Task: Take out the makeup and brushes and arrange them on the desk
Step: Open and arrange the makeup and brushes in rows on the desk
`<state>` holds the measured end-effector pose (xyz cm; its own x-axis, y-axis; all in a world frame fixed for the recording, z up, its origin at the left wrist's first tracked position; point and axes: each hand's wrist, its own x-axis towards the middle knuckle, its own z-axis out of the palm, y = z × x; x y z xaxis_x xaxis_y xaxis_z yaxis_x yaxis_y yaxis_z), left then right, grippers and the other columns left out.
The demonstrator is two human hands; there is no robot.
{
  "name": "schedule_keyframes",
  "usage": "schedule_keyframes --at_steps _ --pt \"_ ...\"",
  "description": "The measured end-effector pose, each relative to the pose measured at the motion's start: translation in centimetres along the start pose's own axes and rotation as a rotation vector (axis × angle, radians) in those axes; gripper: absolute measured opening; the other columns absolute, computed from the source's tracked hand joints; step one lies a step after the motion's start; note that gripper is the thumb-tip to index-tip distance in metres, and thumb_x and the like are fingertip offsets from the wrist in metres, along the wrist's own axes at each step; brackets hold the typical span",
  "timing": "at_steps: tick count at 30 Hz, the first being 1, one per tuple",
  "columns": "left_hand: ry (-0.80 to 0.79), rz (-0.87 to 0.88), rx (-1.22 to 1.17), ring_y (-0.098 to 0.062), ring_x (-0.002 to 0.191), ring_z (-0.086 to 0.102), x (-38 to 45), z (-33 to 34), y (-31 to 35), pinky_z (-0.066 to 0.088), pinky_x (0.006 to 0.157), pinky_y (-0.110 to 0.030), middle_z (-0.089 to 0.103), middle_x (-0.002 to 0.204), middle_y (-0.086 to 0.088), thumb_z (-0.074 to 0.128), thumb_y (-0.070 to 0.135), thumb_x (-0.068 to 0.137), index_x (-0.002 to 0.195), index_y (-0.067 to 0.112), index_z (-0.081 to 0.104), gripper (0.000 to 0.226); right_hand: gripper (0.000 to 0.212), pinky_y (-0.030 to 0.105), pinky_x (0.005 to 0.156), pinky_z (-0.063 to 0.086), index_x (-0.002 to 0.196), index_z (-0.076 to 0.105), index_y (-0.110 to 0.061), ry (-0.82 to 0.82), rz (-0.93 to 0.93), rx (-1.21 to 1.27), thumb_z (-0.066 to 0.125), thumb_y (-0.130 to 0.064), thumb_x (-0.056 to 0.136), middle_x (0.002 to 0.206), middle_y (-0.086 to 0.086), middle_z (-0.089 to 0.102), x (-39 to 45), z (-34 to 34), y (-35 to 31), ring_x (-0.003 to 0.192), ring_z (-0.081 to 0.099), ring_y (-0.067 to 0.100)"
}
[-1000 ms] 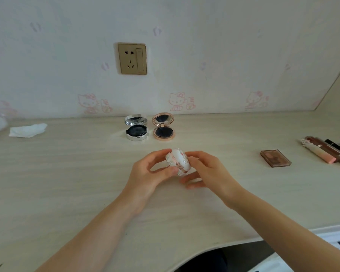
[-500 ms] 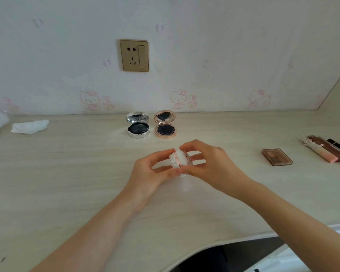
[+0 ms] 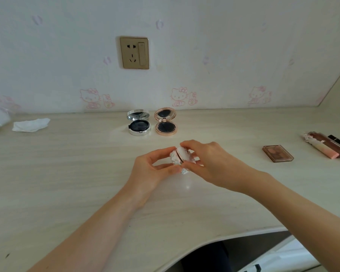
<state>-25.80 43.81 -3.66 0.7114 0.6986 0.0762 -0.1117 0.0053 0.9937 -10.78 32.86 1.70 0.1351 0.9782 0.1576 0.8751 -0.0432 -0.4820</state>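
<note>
Nearest, over the middle of the desk (image 3: 67, 193), both hands are holding a small white compact (image 3: 182, 159) just above the surface. The left hand (image 3: 155, 169) is pinching its left half, thumb below and fingers above; the right hand (image 3: 212, 163) is curling round its right half. It is looking light, rigid and glossy, probably slippery, so gripping both sides of the rose-gold seam seems wise. Farther back, a silver compact (image 3: 138, 123) and a gold compact (image 3: 165, 122) are sitting open near the wall; a palette (image 3: 278, 153) and tubes (image 3: 326, 147) are lying far right.
</note>
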Motion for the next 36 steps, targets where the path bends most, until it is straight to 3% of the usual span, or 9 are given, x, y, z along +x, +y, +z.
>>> schedule_keyframes --at_steps 8,10,15,18,22,26,29,33,36 --pt "-0.002 0.063 0.067 -0.012 0.095 0.07 0.0 0.1 0.0 0.053 0.078 -0.016 0.071 0.109 0.009 0.082 0.008 0.069 0.111 0.024 0.067 0.048 0.043 0.035 0.091 0.052 0.132 0.049 -0.031 0.002 0.026 0.093 0.059 -0.033 0.09 0.119 -0.006 0.064 0.1 -0.6 1.0 0.108 0.06 0.01" --pt "0.008 0.124 0.198 -0.006 0.101 0.067 -0.1 0.3 -0.1 0.052 0.085 -0.02 0.071 0.107 0.012 0.085 0.015 0.068 0.109 0.024 0.067 0.046 0.046 0.032 0.094 0.05 0.135 0.049 -0.031 -0.012 0.028 0.081 0.059 -0.032 0.09 0.123 -0.01 0.062 0.0 -0.6 1.2 0.111 0.057 0.006" --pt "0.081 0.257 0.702 0.008 0.109 0.053 -0.3 0.4 -0.4 0.039 0.088 -0.012 0.064 0.104 0.025 0.078 0.052 0.064 0.106 0.036 0.063 0.047 0.045 0.023 0.096 0.044 0.135 0.048 -0.028 -0.044 0.002 0.01 0.059 -0.03 0.092 0.127 -0.011 0.06 0.2 -0.4 1.4 0.115 0.053 0.005" --pt "0.09 0.293 0.812 0.007 0.112 0.048 -0.4 0.4 -0.7 0.034 0.085 -0.002 0.059 0.105 0.024 0.074 0.058 0.063 0.105 0.035 0.063 0.049 0.036 0.023 0.089 0.044 0.125 0.048 -0.029 -0.057 0.02 0.022 0.058 -0.033 0.091 0.12 -0.012 0.059 0.2 -0.2 1.5 0.112 0.052 0.007" --pt "0.086 0.301 0.841 0.024 0.12 0.023 -0.4 0.4 -1.1 0.016 0.088 0.009 0.049 0.106 0.037 0.072 0.061 0.061 0.104 0.036 0.065 0.05 0.029 0.025 0.088 0.045 0.12 0.051 -0.027 -0.058 0.019 0.006 0.057 -0.033 0.092 0.116 -0.009 0.061 0.5 0.0 1.5 0.11 0.052 0.009" --pt "0.074 0.295 0.922 0.001 0.138 0.018 0.0 0.2 -1.6 0.012 0.1 -0.002 0.052 0.135 0.013 0.078 0.056 0.062 0.106 0.032 0.068 0.051 0.033 0.024 0.085 0.045 0.123 0.051 -0.023 -0.042 0.001 -0.033 0.057 -0.033 0.093 0.116 -0.007 0.062 0.6 0.3 1.3 0.105 0.054 0.011" --pt "0.078 0.262 0.911 -0.001 0.137 0.022 0.0 0.1 -1.5 0.009 0.092 0.007 0.055 0.133 0.012 0.08 0.052 0.061 0.104 0.033 0.068 0.049 0.032 0.026 0.083 0.047 0.123 0.054 -0.024 -0.02 -0.01 -0.056 0.056 -0.035 0.093 0.113 -0.008 0.064 0.4 0.6 1.3 0.1 0.056 0.01" --pt "0.059 0.232 0.884 -0.001 0.132 0.028 -0.1 0.1 -1.4 0.009 0.087 0.011 0.056 0.111 0.04 0.079 0.054 0.059 0.1 0.048 0.062 0.044 0.029 0.021 0.076 0.045 0.12 0.057 -0.029 0.004 -0.017 -0.026 0.056 -0.037 0.092 0.104 -0.01 0.067 0.4 0.6 1.5 0.087 0.057 0.007" --pt "0.022 0.229 0.846 0.008 0.123 0.026 -0.1 0.2 -1.1 0.01 0.087 0.01 0.042 0.095 0.061 0.076 0.057 0.06 0.085 0.066 0.053 0.035 0.027 0.024 0.085 0.047 0.119 0.059 -0.029 -0.011 0.002 0.014 0.056 -0.036 0.093 0.108 -0.015 0.066 0.8 0.4 1.8 0.097 0.059 0.006"
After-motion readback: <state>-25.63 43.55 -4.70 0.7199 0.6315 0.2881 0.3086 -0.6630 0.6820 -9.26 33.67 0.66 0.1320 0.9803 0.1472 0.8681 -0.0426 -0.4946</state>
